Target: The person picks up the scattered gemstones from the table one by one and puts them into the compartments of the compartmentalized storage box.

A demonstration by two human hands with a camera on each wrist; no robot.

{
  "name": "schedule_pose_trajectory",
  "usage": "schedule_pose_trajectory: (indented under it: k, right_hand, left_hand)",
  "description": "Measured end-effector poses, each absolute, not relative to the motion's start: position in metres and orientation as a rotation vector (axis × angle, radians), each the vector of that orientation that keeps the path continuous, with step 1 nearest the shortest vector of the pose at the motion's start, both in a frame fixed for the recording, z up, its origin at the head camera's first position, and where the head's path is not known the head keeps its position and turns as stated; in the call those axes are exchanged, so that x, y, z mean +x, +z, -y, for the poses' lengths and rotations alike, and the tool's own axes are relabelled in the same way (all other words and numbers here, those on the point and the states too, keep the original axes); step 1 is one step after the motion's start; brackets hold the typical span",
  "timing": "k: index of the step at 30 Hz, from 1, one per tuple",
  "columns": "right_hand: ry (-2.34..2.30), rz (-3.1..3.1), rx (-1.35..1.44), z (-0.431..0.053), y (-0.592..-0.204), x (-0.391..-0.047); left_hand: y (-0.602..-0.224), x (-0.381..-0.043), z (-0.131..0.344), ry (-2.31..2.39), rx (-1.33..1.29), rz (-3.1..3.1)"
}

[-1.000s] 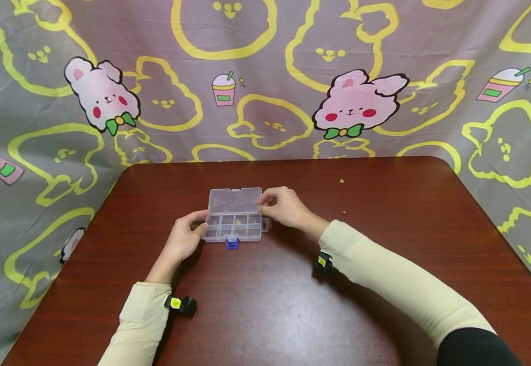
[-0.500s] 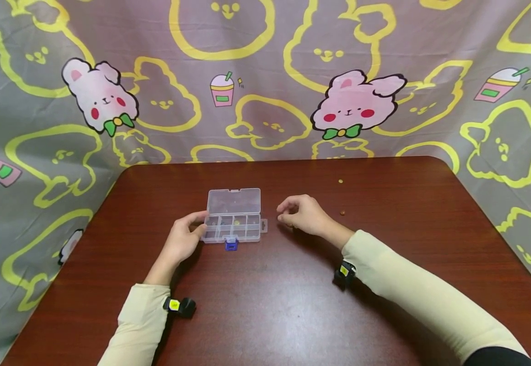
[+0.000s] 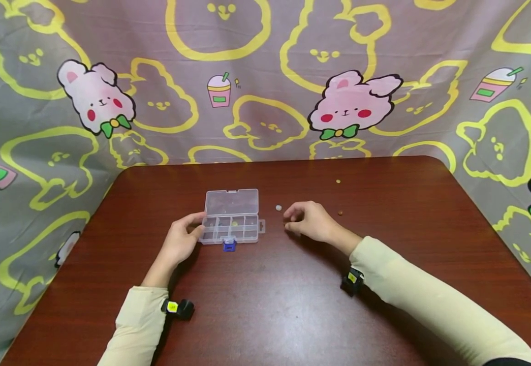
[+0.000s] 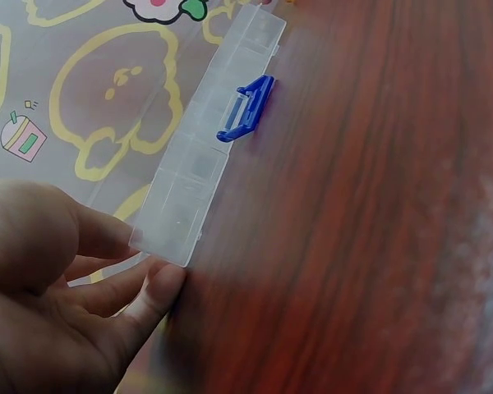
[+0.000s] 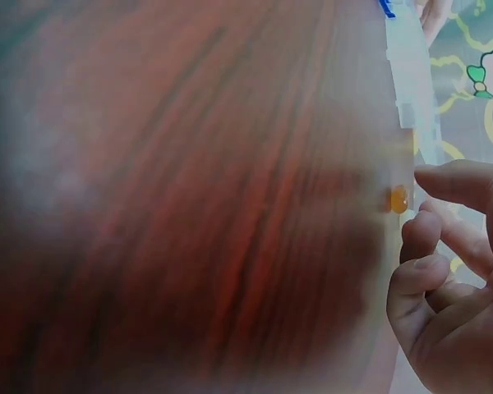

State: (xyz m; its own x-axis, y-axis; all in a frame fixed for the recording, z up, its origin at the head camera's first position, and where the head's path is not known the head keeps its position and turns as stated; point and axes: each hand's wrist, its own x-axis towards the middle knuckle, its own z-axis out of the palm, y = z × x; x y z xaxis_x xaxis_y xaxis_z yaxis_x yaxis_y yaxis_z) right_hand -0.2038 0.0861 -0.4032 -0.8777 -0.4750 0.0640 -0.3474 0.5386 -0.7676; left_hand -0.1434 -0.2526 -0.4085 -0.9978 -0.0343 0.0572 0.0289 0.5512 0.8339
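A clear plastic compartment box (image 3: pixel 231 241) lies on the table, its lid (image 3: pixel 232 202) tilted back and its blue latch (image 3: pixel 229 246) facing the person. My left hand (image 3: pixel 183 239) grips the box's left end, thumb (image 4: pixel 160 287) at the near corner and index finger at the far side. Inside one compartment is a small yellow piece (image 3: pixel 235 223). My right hand (image 3: pixel 311 221) is low over the table, right of the box, its fingers bent and thumb apart from them. Right at those fingertips an orange bead (image 5: pixel 399 199) shows in the right wrist view; the hand hides it in the head view.
Between the box and my right hand lies a whitish bead (image 3: pixel 278 208). Farther right are a brownish-orange bead (image 3: pixel 340 213) and a yellow bead (image 3: pixel 338 181). A patterned curtain (image 3: pixel 265 76) stands behind the table's back edge.
My right hand has left the lid's right edge and moved right and down to the table. The whitish bead has come into view. My left hand keeps its grip on the box.
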Motion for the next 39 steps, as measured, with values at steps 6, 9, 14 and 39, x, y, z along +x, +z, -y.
schedule_pose_trajectory:
  k: [6, 9, 14, 39]
  right_hand:
    - [-1.207, -2.651, -0.721, -0.0890, -0.4063, -0.2010]
    - [-1.203, -2.662, -0.718, -0.0886, -0.4065, -0.1999]
    - [-1.194, -2.681, -0.711, -0.0860, -0.4070, -0.1999]
    - [-1.112, -2.749, -0.644, -0.0804, -0.4085, -0.1940]
  left_hand:
    - [-0.4080, -0.1432, 0.2533, -1.451, 0.007, 2.718]
    - [-0.4080, -0.1431, 0.2535, -1.447, 0.011, 2.725]
    - [-0.4080, -0.1430, 0.2531, -1.461, -0.001, 2.708]
    - [-0.4087, -0.1425, 0.2524, -1.470, -0.017, 2.711]
